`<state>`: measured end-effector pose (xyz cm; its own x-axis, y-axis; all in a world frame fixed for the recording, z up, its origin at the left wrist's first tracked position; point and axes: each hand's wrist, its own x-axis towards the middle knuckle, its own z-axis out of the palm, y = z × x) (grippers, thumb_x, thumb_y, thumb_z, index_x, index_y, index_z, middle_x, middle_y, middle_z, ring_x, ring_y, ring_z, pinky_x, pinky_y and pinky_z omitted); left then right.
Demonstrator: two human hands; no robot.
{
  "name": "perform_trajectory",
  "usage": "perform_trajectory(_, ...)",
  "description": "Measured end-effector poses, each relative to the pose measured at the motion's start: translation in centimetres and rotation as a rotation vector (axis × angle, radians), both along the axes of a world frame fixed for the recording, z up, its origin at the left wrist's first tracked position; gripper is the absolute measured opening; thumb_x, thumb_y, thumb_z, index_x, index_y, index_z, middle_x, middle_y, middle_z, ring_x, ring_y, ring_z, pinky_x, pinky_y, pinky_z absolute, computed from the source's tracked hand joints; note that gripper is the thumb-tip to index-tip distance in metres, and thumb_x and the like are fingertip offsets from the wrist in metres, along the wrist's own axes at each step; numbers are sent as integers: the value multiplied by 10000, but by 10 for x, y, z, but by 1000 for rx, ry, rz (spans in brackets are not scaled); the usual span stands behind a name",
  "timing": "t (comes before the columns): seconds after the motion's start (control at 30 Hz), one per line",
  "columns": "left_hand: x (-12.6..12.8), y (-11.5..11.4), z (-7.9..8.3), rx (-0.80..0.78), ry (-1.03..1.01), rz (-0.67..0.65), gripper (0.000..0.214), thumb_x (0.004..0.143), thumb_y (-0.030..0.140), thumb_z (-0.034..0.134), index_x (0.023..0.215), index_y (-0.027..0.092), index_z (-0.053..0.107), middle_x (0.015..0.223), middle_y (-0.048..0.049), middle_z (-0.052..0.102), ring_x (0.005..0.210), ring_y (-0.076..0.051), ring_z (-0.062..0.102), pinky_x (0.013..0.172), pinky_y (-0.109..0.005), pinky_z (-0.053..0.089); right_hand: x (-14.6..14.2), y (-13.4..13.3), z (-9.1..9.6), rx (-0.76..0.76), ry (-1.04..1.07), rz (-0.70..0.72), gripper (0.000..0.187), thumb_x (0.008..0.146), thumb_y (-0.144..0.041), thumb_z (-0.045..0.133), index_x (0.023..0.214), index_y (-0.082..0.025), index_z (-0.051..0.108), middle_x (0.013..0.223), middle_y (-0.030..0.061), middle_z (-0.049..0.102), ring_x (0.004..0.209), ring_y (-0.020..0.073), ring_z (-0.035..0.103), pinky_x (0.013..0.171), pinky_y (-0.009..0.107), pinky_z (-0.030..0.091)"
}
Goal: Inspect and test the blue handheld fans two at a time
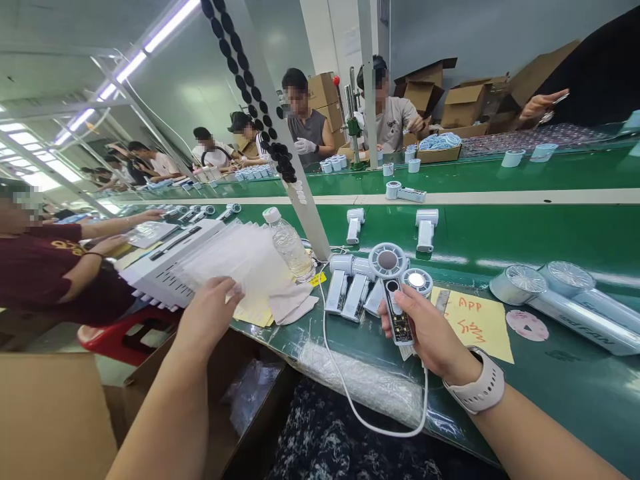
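My right hand point(430, 330) is closed round the handle of a small hand-held fan point(393, 280), round head pointing away from me, a white cable point(350, 393) trailing from its base. My left hand point(210, 310) reaches to a stack of clear plastic bags point(235, 257) and its fingers pinch the nearest edge. Several white fan handles point(350, 290) lie just left of the held fan. A white watch point(480, 387) is on my right wrist.
A water bottle point(290, 243) stands beside the bags. A yellow note point(475, 320) and wrapped fans point(565, 297) lie to the right on the green conveyor point(500, 233). A seated person point(45, 267) is at left, other workers across the belt. An open cardboard box point(55, 413) sits below.
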<state>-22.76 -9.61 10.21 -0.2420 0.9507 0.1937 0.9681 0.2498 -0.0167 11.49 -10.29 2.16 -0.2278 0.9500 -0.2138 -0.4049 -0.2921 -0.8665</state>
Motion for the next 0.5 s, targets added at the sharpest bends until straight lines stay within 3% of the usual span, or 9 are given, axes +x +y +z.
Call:
perform_trajectory(0.07, 3, 2, 13, 154, -5, -11, 133, 818, 340, 525, 796, 221, 578, 1134, -157, 689, 1094, -348, 619, 865, -416, 476, 0, 0, 2, -7, 8, -5, 491, 716, -644, 729, 873, -208, 565, 793, -3, 630, 631, 121, 553, 565, 278, 492)
perform_trajectory(0.13, 12, 2, 25, 243, -42, 47, 208, 806, 402, 573, 696, 240, 505, 848, -104, 692, 887, -317, 641, 742, -386, 457, 0, 1, 4, -6, 12, -7, 486, 717, -644, 722, 852, -206, 561, 792, -1, 633, 624, 121, 561, 560, 279, 495)
perform_trajectory(0.23, 41, 6, 28, 345, -209, 60, 377, 827, 453, 585, 610, 237, 366, 538, 7, 508, 582, -203, 535, 607, -310, 373, -1, 0, 6, 10, 19, 1, 496, 718, -645, 717, 863, -209, 531, 773, -5, 634, 603, 120, 566, 543, 277, 496)
perform_trajectory(0.3, 68, 14, 16, 393, -312, -53, 390, 836, 412, 593, 609, 230, 332, 507, 42, 427, 523, -154, 455, 571, -274, 339, -2, 0, 8, 23, 26, -4, 532, 709, -632, 736, 949, -222, 496, 753, -21, 634, 572, 117, 556, 507, 264, 478)
perform_trajectory(0.37, 100, 25, -6, 340, -355, -195, 371, 830, 344, 604, 616, 228, 325, 515, 52, 411, 521, -137, 424, 566, -261, 332, -2, 0, 8, 35, 28, -19, 597, 702, -619, 753, 1043, -238, 446, 732, -38, 638, 543, 119, 550, 469, 249, 453)
perform_trajectory(0.5, 155, 50, -50, 131, -352, -521, 190, 861, 219, 525, 710, 231, 410, 694, 10, 533, 667, -161, 514, 663, -273, 414, -2, 3, 6, 59, 19, -48, 642, 698, -632, 753, 1067, -247, 395, 687, -57, 638, 508, 120, 552, 436, 234, 439)
